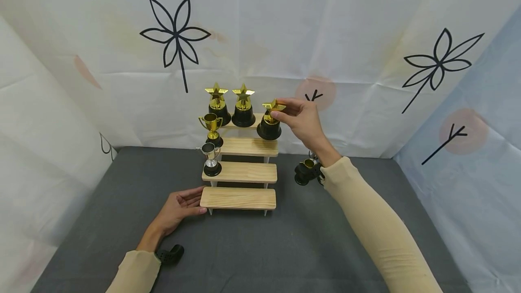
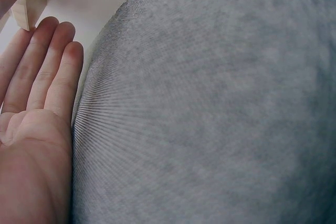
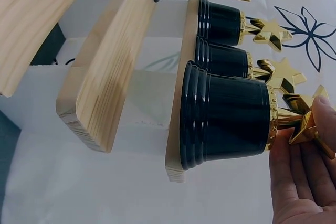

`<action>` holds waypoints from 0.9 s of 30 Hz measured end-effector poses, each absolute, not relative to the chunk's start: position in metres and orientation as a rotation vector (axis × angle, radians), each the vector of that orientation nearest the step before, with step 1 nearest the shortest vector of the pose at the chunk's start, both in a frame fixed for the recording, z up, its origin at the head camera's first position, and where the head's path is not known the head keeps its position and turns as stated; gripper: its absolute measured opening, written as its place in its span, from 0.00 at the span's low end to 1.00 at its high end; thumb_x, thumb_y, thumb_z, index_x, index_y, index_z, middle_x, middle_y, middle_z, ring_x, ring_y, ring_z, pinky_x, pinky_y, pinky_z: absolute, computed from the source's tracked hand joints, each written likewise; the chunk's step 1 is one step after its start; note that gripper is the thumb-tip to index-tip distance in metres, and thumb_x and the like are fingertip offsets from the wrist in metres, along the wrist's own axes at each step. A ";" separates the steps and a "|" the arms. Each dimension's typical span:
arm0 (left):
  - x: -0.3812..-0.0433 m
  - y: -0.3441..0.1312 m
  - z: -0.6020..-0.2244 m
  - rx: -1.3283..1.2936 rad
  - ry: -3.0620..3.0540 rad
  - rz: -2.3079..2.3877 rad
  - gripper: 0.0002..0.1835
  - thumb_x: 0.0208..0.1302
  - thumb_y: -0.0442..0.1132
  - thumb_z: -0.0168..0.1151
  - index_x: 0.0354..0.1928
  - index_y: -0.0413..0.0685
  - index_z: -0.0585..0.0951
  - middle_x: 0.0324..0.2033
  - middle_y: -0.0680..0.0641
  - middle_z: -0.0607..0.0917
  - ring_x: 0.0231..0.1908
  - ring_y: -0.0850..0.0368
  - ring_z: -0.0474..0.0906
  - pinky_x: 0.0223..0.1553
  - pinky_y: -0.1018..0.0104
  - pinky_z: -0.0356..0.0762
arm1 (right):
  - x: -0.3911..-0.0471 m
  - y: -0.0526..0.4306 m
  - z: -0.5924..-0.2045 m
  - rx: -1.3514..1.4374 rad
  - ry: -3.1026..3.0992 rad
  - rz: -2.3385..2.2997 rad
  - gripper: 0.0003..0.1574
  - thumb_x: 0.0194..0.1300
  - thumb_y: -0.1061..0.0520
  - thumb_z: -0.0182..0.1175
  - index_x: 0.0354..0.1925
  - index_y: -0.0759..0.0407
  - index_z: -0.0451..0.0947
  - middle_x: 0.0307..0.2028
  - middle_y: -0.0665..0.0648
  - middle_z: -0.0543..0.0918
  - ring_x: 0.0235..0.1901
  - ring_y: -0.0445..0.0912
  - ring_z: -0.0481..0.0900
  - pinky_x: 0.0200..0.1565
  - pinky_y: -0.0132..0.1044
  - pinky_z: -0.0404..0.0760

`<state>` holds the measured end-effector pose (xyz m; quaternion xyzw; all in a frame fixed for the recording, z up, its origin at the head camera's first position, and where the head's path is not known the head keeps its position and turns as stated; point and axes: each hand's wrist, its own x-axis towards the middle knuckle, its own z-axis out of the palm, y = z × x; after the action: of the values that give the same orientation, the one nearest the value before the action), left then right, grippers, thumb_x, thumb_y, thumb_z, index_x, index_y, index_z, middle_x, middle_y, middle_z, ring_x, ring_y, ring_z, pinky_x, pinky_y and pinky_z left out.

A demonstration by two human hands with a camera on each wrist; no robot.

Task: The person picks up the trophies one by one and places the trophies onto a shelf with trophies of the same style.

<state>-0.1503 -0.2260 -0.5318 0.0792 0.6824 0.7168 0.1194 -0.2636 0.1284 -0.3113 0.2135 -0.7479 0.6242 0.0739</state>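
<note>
A four-step wooden display stand (image 1: 239, 198) stands on the table. My right hand (image 1: 303, 121) pinches the gold star of a black-based star trophy (image 1: 269, 126) at the right end of the top step. In the right wrist view its black base (image 3: 228, 116) is close against that step; I cannot tell whether it touches. Two more star trophies (image 1: 243, 114) (image 1: 219, 111) stand to its left. A gold cup trophy (image 1: 212, 123) and a silver cup trophy (image 1: 210, 157) occupy the steps below, at the left. My left hand (image 1: 177, 210), fingers nearly straight, touches the bottom step's left end.
To the stand's right, partly behind my right wrist, a small group of cup trophies (image 1: 303, 173) sits on the grey tabletop (image 1: 244, 252). A patterned white cloth (image 1: 277, 35) hangs behind the stand. A thin dark cord loop (image 1: 106, 146) hangs at the left.
</note>
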 end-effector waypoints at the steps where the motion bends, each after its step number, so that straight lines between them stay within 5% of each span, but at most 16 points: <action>1: -0.150 -0.226 -0.532 0.233 1.995 2.094 0.45 0.52 0.24 0.76 0.71 0.24 0.64 0.67 0.25 0.68 0.58 0.62 0.78 0.60 0.65 0.78 | -0.264 0.128 -0.311 0.638 -2.246 1.874 0.24 0.65 0.68 0.68 0.59 0.73 0.79 0.52 0.71 0.83 0.43 0.43 0.86 0.51 0.38 0.87; 10: -0.150 -0.227 -0.530 0.248 2.008 2.084 0.44 0.53 0.24 0.76 0.70 0.22 0.64 0.67 0.24 0.68 0.57 0.64 0.79 0.60 0.66 0.78 | -0.268 0.127 -0.313 0.613 -2.248 1.900 0.25 0.65 0.68 0.68 0.59 0.72 0.79 0.51 0.70 0.84 0.43 0.43 0.86 0.51 0.39 0.87; 20: -0.149 -0.227 -0.530 0.231 2.011 2.073 0.43 0.55 0.24 0.75 0.71 0.23 0.64 0.67 0.24 0.68 0.61 0.55 0.77 0.60 0.66 0.78 | -0.272 0.124 -0.312 0.606 -2.263 1.892 0.25 0.65 0.67 0.69 0.59 0.72 0.79 0.52 0.71 0.83 0.42 0.43 0.86 0.52 0.39 0.87; 27: -0.150 -0.227 -0.530 0.242 2.018 2.075 0.43 0.55 0.24 0.75 0.71 0.22 0.64 0.67 0.23 0.68 0.59 0.60 0.78 0.60 0.67 0.78 | -0.274 0.123 -0.310 0.603 -2.264 1.899 0.25 0.65 0.67 0.69 0.60 0.71 0.79 0.51 0.69 0.84 0.43 0.43 0.86 0.53 0.40 0.86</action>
<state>-0.1496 -0.2270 -0.5303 0.0827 0.6898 0.7095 0.1181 -0.2741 0.1226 -0.3101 0.1997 -0.7493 0.6283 0.0628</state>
